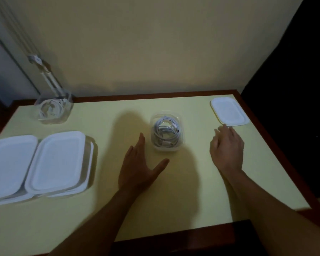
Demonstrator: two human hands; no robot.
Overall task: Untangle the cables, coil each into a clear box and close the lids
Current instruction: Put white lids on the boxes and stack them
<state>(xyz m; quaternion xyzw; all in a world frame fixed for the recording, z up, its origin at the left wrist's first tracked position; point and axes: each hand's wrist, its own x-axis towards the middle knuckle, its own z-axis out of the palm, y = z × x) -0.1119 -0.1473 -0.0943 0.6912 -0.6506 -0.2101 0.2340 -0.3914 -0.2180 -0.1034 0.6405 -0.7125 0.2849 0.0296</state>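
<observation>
A clear box [166, 147] stands uncovered at the table's middle with a coiled white cable [165, 133] inside. My left hand [139, 167] hovers open just left of and in front of it, fingers straight, thumb spread, touching nothing. My right hand [226, 148] is open to the right, its fingertips at the near edge of a loose white lid [229, 111] lying flat at the far right. A second clear box [53, 109] at the far left holds another white cable [52, 108], its end trailing up out of the box.
Two closed boxes with white lids [58, 161] [7, 163] sit side by side at the left edge. The pale yellow table [192, 191] has a dark wooden rim and stands against a beige wall. Darkness lies beyond the right edge.
</observation>
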